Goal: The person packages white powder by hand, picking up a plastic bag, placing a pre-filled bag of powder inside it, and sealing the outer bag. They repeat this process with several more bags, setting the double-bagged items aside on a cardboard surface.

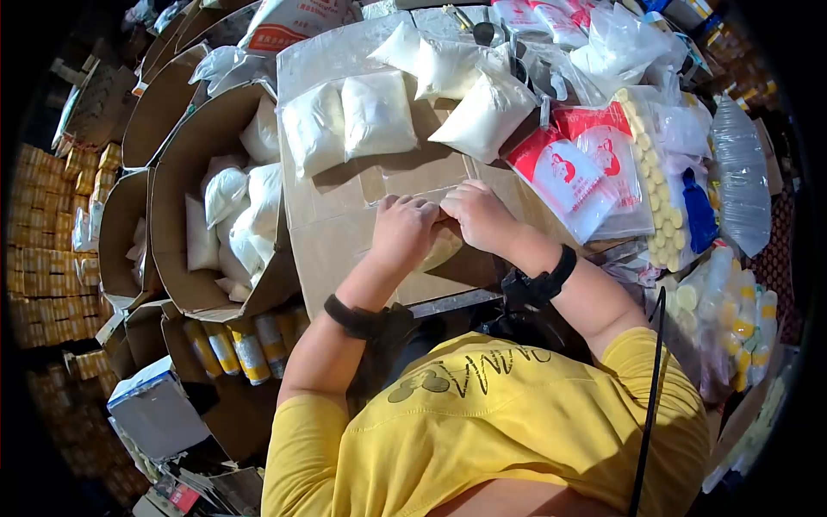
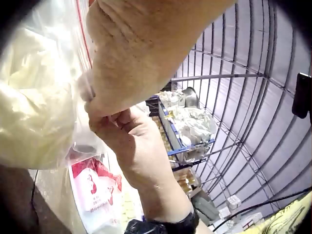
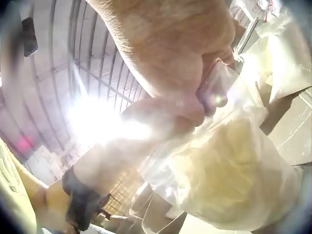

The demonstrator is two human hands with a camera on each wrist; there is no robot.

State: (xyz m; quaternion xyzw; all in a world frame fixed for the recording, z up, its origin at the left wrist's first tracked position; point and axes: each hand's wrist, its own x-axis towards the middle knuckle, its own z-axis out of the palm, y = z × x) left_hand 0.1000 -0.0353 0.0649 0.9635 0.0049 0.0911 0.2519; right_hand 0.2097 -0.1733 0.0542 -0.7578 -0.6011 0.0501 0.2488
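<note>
"Well, how does the bag [image 1: 441, 254] look on your feeds?"

"From my station I see clear, wrinkled plastic, rounding out at the bottom over a pale yellow filling [image 3: 219, 170]; higher up it turns thin and see-through, with soft creases catching the light; my left wrist view also shows a red line [image 2: 84, 34] along its upper part."

"And who has hold of it?"

"Both sides do; the left hand [image 1: 403, 231] and the right hand [image 1: 482, 215] pinch its top with curled fingers, set close beside each other."

"Where is it, then?"

"Just below the hands, over the near part of the cardboard [image 1: 345, 215], in front of the yellow shirt [image 1: 508, 422]; from overhead I see only a piece of it, so I cannot tell whether its base rests on anything."

"What lies around it?"

"Farther off, two filled bags [image 1: 379, 114] side by side, whiter in the sun than the held one; to the right, red-and-white packets [image 1: 564, 177], overlapping."
</note>
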